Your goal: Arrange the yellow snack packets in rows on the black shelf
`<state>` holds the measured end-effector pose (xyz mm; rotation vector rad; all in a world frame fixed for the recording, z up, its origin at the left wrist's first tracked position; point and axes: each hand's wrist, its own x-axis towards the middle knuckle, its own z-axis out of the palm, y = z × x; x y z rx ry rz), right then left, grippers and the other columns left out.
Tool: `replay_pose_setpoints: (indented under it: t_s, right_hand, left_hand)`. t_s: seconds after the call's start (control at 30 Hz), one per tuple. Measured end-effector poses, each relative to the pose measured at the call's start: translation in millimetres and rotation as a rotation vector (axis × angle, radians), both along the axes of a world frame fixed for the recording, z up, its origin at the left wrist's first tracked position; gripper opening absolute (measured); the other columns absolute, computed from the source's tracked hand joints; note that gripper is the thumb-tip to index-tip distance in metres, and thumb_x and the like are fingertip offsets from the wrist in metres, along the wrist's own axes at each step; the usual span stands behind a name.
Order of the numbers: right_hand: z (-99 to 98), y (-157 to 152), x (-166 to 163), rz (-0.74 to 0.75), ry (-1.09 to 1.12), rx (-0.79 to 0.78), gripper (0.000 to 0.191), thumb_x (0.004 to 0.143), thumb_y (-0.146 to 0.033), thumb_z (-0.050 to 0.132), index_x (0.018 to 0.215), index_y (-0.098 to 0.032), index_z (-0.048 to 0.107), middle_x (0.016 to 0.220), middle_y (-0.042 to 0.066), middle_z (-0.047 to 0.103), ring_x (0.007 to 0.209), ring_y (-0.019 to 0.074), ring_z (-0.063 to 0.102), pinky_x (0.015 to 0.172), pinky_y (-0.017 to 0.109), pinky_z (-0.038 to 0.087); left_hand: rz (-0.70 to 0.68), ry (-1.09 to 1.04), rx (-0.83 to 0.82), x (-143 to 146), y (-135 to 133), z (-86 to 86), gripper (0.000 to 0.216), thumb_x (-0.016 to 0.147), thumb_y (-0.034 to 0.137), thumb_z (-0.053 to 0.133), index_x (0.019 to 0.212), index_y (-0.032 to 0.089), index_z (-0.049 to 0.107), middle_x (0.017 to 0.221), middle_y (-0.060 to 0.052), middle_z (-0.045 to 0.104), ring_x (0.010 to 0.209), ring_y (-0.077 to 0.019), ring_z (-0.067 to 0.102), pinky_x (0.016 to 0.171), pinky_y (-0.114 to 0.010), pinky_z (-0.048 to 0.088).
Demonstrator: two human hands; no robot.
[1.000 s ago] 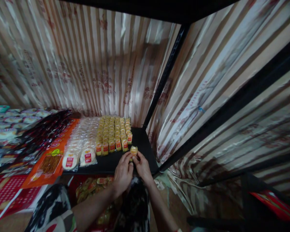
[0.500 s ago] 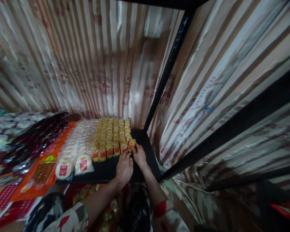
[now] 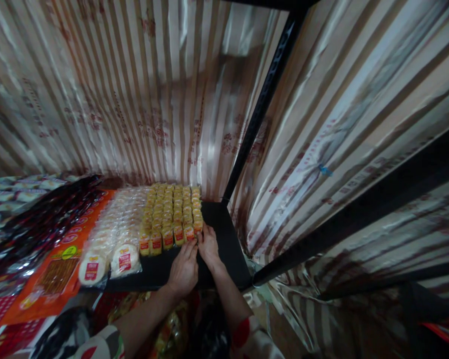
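Small yellow snack packets (image 3: 167, 237) with red labels stand in several tight rows on a black shelf (image 3: 228, 252). At the front of the right-hand rows, the fingers of my left hand (image 3: 185, 268) stretch forward, close together, and touch the packets' lower front. My right hand (image 3: 208, 248) has its fingers bent around the right side of the front packet (image 3: 198, 226) in the last row. That packet stands nearly in line with its row. Its lower part is hidden by my fingers.
Left of the yellow rows lie clear-wrapped round white cakes (image 3: 124, 261), an orange bag (image 3: 56, 279) and dark glossy packs (image 3: 41, 214). A black upright post (image 3: 260, 112) rises at the shelf's back right corner, before a striped curtain (image 3: 164, 99). More packages sit below the shelf.
The packet at my right hand was tilted and stuck out to the right; it now sits in the row's front. Both hands have shifted slightly left and towards me.
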<state>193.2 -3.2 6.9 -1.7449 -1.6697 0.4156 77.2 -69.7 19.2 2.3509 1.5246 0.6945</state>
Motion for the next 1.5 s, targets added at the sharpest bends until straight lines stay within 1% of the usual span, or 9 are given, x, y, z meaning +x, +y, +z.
replay_pose_setpoints:
  t_s: [0.17, 0.27, 0.37, 0.53, 0.73, 0.9, 1.0, 1.3, 1.5]
  right_hand:
    - [-11.3, -2.0, 0.6, 0.002, 0.093, 0.085, 0.046, 0.081, -0.020, 0.040, 0.126, -0.014, 0.049, 0.109, 0.014, 0.051, 0.103, 0.0232, 0.047, 0.092, 0.035, 0.041]
    - [-14.8, -2.4, 2.5, -0.009, 0.113, 0.101, 0.047, 0.080, -0.019, 0.042, 0.125, -0.014, 0.050, 0.107, 0.013, 0.051, 0.102, 0.0226, 0.048, 0.091, 0.034, 0.043]
    - [-14.9, -3.6, 2.9, 0.003, 0.099, 0.101, 0.048, 0.079, -0.017, 0.041, 0.127, -0.017, 0.049, 0.108, 0.012, 0.051, 0.103, 0.0224, 0.048, 0.092, 0.034, 0.042]
    - [-12.7, -6.2, 2.7, 0.025, 0.095, 0.082, 0.049, 0.079, -0.016, 0.039, 0.128, -0.017, 0.049, 0.113, 0.013, 0.050, 0.106, 0.0232, 0.048, 0.094, 0.034, 0.042]
    - [-13.0, -4.7, 7.2, 0.063, 0.190, 0.070, 0.050, 0.075, -0.020, 0.045, 0.125, -0.018, 0.051, 0.116, 0.011, 0.052, 0.109, 0.0228, 0.049, 0.095, 0.035, 0.042]
    - [-14.4, 7.8, 14.7, 0.054, 0.451, 0.048, 0.046, 0.073, -0.016, 0.039, 0.114, -0.017, 0.059, 0.111, 0.010, 0.060, 0.098, 0.0190, 0.058, 0.092, 0.034, 0.044]
    - [-15.2, 13.6, 16.5, 0.018, 0.539, 0.044, 0.041, 0.073, -0.018, 0.040, 0.106, -0.018, 0.064, 0.106, 0.008, 0.064, 0.096, 0.0184, 0.059, 0.092, 0.034, 0.044]
    - [-14.9, 5.2, 11.2, -0.026, 0.415, 0.146, 0.043, 0.071, -0.012, 0.039, 0.103, -0.021, 0.066, 0.105, 0.005, 0.065, 0.096, 0.0164, 0.059, 0.090, 0.030, 0.046]
    - [-11.8, 4.1, 11.9, -0.019, 0.419, 0.139, 0.044, 0.072, -0.013, 0.036, 0.104, -0.020, 0.065, 0.105, 0.006, 0.065, 0.097, 0.0164, 0.060, 0.091, 0.031, 0.046]
  left_hand:
    - [-0.108, 0.011, 0.192, -5.2, 9.7, -23.5, 0.068, 0.069, 0.001, 0.035, 0.136, 0.007, 0.031, 0.143, -0.014, 0.034, 0.134, -0.0227, 0.024, 0.108, -0.044, 0.031]
    - [-0.189, 0.067, 0.354, -6.9, 18.8, -35.5, 0.068, 0.072, 0.001, 0.033, 0.139, 0.010, 0.027, 0.143, -0.012, 0.034, 0.134, -0.0216, 0.024, 0.106, -0.042, 0.035]
    - [-0.193, 0.113, 0.430, -6.6, 24.6, -39.5, 0.066, 0.073, 0.002, 0.033, 0.139, 0.009, 0.027, 0.140, -0.014, 0.037, 0.133, -0.0225, 0.028, 0.103, -0.040, 0.039]
    - [-0.165, 0.147, 0.397, -4.7, 25.2, -36.0, 0.068, 0.072, 0.002, 0.034, 0.139, 0.010, 0.026, 0.142, -0.012, 0.036, 0.132, -0.0224, 0.030, 0.102, -0.039, 0.039]
    - [-0.170, 0.171, 0.356, -2.6, 24.4, -36.5, 0.069, 0.073, 0.004, 0.035, 0.140, 0.009, 0.022, 0.141, -0.012, 0.036, 0.135, -0.0227, 0.022, 0.102, -0.039, 0.039]
    - [-0.168, 0.213, 0.344, -1.0, 24.7, -36.9, 0.064, 0.071, 0.006, 0.037, 0.135, 0.004, 0.034, 0.140, -0.015, 0.037, 0.136, -0.0235, 0.021, 0.102, -0.037, 0.038]
    - [-0.165, 0.228, 0.331, -0.2, 24.5, -37.4, 0.055, 0.075, 0.012, 0.039, 0.130, 0.006, 0.042, 0.138, -0.014, 0.041, 0.134, -0.0248, 0.024, 0.102, -0.038, 0.038]
    - [-0.187, 0.241, 0.414, -0.8, 22.0, -29.4, 0.047, 0.081, 0.017, 0.037, 0.126, 0.009, 0.049, 0.135, -0.010, 0.046, 0.133, -0.0238, 0.028, 0.105, -0.039, 0.033]
    - [-0.151, 0.328, 0.446, 0.1, 25.5, -16.2, 0.046, 0.083, 0.026, 0.036, 0.123, 0.009, 0.050, 0.137, -0.012, 0.043, 0.132, -0.0256, 0.030, 0.108, -0.045, 0.021]
